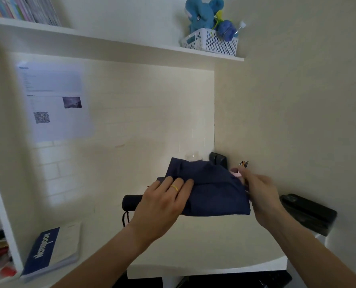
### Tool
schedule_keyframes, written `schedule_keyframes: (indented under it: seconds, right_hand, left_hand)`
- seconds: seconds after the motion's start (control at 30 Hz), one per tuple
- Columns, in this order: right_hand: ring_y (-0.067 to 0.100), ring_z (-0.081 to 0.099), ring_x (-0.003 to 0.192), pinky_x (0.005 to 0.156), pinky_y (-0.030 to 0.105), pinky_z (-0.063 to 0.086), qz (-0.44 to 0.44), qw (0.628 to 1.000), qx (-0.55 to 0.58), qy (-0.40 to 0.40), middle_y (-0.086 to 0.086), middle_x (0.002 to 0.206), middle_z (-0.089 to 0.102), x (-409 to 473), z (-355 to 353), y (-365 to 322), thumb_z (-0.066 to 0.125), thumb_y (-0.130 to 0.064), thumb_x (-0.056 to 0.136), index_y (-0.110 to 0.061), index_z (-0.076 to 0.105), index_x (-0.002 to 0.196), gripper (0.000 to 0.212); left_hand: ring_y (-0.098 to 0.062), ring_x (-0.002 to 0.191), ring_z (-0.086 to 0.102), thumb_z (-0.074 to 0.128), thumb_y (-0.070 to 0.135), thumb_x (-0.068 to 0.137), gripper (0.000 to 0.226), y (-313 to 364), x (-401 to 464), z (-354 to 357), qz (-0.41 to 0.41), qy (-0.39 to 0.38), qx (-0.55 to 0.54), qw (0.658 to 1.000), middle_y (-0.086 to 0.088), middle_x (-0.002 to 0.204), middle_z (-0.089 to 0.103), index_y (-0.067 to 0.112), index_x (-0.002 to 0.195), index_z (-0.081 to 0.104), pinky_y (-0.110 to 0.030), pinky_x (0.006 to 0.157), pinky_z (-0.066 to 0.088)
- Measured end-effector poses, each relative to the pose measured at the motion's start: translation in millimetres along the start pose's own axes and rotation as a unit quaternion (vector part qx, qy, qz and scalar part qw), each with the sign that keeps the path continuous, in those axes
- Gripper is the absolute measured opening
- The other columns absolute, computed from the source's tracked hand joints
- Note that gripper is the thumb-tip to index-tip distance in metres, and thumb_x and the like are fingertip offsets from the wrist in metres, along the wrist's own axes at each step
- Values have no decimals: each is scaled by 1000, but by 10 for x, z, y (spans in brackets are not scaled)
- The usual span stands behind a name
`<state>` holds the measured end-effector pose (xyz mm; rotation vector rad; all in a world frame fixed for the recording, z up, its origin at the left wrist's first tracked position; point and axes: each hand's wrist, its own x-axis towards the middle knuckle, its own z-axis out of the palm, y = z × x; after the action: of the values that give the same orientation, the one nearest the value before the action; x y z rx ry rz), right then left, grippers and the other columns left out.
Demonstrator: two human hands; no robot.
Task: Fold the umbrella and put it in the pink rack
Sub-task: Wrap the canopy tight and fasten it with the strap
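A navy blue umbrella (210,190) lies collapsed on the white desk (206,246), its loose canopy bunched and its black handle (131,202) with a wrist cord pointing left. My left hand (162,204), with a gold ring, presses flat on the canopy's left part near the handle. My right hand (260,192) holds the canopy's right end. Just behind my right hand a bit of the pink rack (235,172) shows, mostly hidden by the cloth and hand.
A black device (308,213) sits at the desk's right edge and a black box (218,160) in the back corner. A blue notebook (52,250) lies at the left. A shelf above carries a white basket (210,42) with plush toys.
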<state>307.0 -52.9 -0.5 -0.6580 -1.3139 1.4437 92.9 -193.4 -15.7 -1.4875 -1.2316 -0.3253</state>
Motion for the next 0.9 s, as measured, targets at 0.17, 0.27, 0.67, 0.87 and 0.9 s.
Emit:
schedule_keyframes:
  seconds: [0.17,0.27,0.67,0.87,0.9]
  right_hand:
    - [6,75,99,91,29,53,-175,958,-173,-146,-9,102,82,-183,54,-280,86,-31,82,-25,76,110,30]
    - [10,74,102,94,33,57,-309,908,-243,-145,-14,99,81,-230,134,-252,91,-12,76,-27,80,105,35]
    - [18,67,90,81,26,52,-502,821,-266,-60,-3,90,71,-540,224,-316,92,-8,75,-13,75,90,23]
    - [16,63,89,81,17,44,-523,798,-296,-42,1,90,65,-546,332,-377,79,-21,79,-20,85,89,11]
    - [13,64,87,79,17,46,-484,827,-285,-41,-1,88,67,-563,359,-412,81,-20,80,-21,83,85,5]
  left_hand:
    - [-26,75,70,58,2,91,41,-33,-130,-16,30,28,36,999,-10,96,75,4,130,71,-37,65,58]
    - [-26,71,68,48,2,102,33,-22,-158,-33,41,47,42,997,-8,90,74,6,131,62,-37,63,57]
    - [-27,58,63,76,3,90,42,-91,-139,-182,14,144,68,987,-7,72,68,6,131,65,-38,51,50]
    - [-26,54,57,75,4,90,37,-77,-86,-252,19,153,76,985,-6,69,65,6,126,67,-37,50,45]
    - [-26,55,58,73,3,91,35,-86,-83,-258,26,152,81,985,-6,71,66,6,126,69,-37,50,45]
